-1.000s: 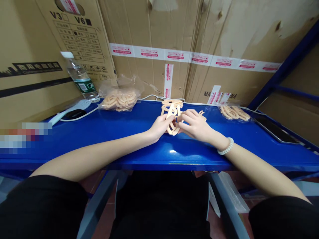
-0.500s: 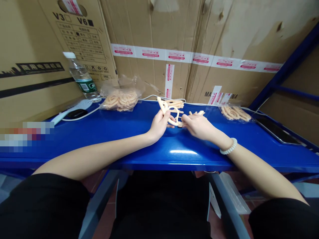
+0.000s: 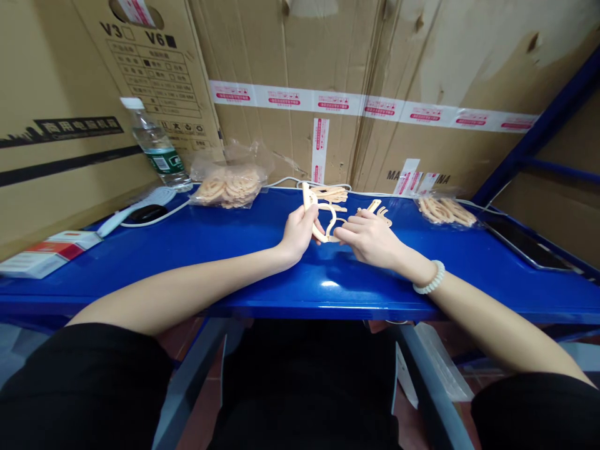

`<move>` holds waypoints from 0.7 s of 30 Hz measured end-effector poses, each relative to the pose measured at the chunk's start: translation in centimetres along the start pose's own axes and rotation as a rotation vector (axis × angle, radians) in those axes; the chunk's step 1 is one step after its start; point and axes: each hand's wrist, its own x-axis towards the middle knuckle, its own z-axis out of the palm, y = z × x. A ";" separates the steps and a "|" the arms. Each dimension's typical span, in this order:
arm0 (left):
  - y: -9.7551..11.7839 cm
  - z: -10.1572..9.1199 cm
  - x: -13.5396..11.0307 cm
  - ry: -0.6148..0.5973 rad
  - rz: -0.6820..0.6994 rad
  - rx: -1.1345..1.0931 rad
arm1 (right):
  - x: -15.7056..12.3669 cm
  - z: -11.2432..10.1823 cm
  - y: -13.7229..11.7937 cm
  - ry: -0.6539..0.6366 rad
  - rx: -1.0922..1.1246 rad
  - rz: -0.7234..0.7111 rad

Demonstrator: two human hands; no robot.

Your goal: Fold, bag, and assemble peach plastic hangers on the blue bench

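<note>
My left hand (image 3: 298, 232) is closed round a beige plastic frame piece (image 3: 310, 201), holding it upright above the blue shelf (image 3: 234, 250). My right hand (image 3: 370, 237) pinches the curved lower part of the same piece (image 3: 330, 219), and a small beige part (image 3: 374, 205) sticks up behind its fingers. A small pile of the same beige pieces (image 3: 330, 194) lies just beyond my hands. A white bead bracelet (image 3: 427, 279) sits on my right wrist.
A clear bag of beige pieces (image 3: 228, 183) lies at the back left, another bag (image 3: 441, 209) at the back right. A water bottle (image 3: 154, 147), a white cable and device (image 3: 135, 209), a red-and-white box (image 3: 44, 251) and a dark phone (image 3: 525, 240) rest on the shelf. Cardboard boxes (image 3: 328, 81) wall the back.
The beige piece has been turned from lying between my hands to standing upright in my left hand. My right hand has shifted to its lower curved part.
</note>
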 end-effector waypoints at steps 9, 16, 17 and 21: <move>0.2 0.1 -0.4 0.028 0.050 0.007 | 0.0 -0.2 0.1 0.111 -0.095 -0.046; 0.0 -0.1 0.1 0.141 -0.091 -0.080 | -0.9 -1.0 2.2 0.187 -0.008 0.123; -0.1 -0.1 0.2 0.142 -0.078 -0.068 | -1.2 -1.1 2.9 0.207 0.076 0.207; -0.5 -0.1 0.0 0.080 -0.033 -0.041 | -2.2 -1.2 5.6 0.158 0.354 0.364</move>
